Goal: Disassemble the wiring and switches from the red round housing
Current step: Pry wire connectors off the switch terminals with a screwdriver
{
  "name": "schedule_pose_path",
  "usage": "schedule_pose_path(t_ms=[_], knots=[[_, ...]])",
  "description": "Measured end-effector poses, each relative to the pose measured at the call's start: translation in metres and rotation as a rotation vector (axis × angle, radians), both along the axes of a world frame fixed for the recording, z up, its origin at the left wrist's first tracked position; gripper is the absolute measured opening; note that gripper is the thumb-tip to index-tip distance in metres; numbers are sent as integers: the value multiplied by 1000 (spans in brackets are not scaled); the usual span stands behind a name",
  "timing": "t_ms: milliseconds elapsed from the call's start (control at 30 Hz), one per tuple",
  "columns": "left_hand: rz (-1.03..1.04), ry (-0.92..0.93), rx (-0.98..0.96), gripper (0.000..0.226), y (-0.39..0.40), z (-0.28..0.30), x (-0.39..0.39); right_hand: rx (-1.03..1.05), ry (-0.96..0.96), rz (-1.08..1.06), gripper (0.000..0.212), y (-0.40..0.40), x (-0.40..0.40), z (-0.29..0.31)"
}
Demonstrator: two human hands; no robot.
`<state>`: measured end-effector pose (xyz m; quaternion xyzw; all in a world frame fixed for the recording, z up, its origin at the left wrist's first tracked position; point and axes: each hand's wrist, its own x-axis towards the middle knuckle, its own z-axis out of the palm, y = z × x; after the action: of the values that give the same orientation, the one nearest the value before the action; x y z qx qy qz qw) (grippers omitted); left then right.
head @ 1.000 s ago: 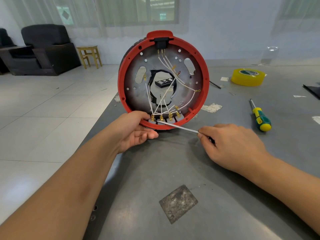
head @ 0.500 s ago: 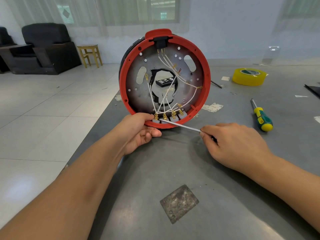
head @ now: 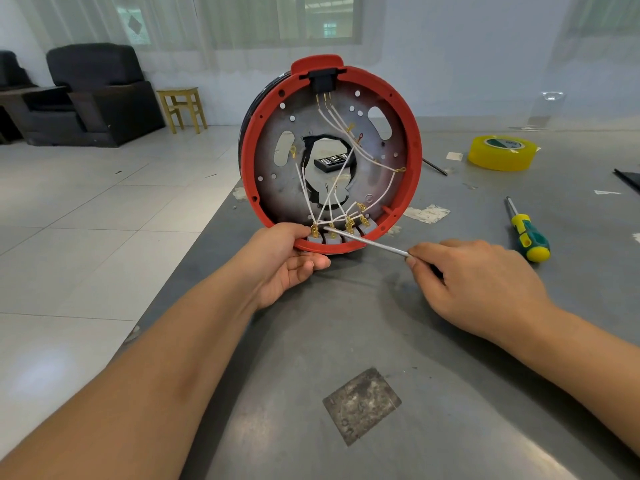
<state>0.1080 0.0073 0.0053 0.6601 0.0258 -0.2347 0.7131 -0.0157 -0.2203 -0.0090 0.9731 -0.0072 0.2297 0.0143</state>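
The handle of the thin metal tool (head: 367, 241) was hidden inside the right hand (head: 474, 282), so only its shaft showed. The left hand (head: 282, 263) covered the near-left rim of the red housing (head: 410, 161). Print on the small black object (head: 330, 162) seen through the housing's central hole was too small to read. A dark flat item (head: 628, 178) at the far right of the desk (head: 346, 341) was cut off by the frame edge.

A matt red plastic housing (head: 408, 188) is seen at centre frame, backed by a dull, discoloured metal plate (head: 277, 202). White-sheathed wires (head: 346, 164) end in shiny brass-coloured terminals (head: 349, 226). A smooth bright metal rod (head: 367, 241) is seen below. The grey metal table (head: 277, 393) is brushed, slightly glossy, with a rough patch (head: 362, 405) at lower centre.
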Motion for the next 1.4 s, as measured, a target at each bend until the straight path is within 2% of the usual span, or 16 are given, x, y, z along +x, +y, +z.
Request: schedule_pose_path(t_ms=[100, 533, 1033, 1400], knots=[[19, 2, -24, 28, -2, -1, -1, -4, -27, 20, 39, 1, -1, 2], [65, 11, -35, 25, -4, -4, 2, -14, 80, 13, 39, -1, 0, 0], [68, -20, 14, 23, -7, -3, -3, 169, 260, 34, 32, -7, 1, 8], [65, -38, 29, 18, -9, -4, -4, 172, 347, 54, 25, -13, 5, 13]])
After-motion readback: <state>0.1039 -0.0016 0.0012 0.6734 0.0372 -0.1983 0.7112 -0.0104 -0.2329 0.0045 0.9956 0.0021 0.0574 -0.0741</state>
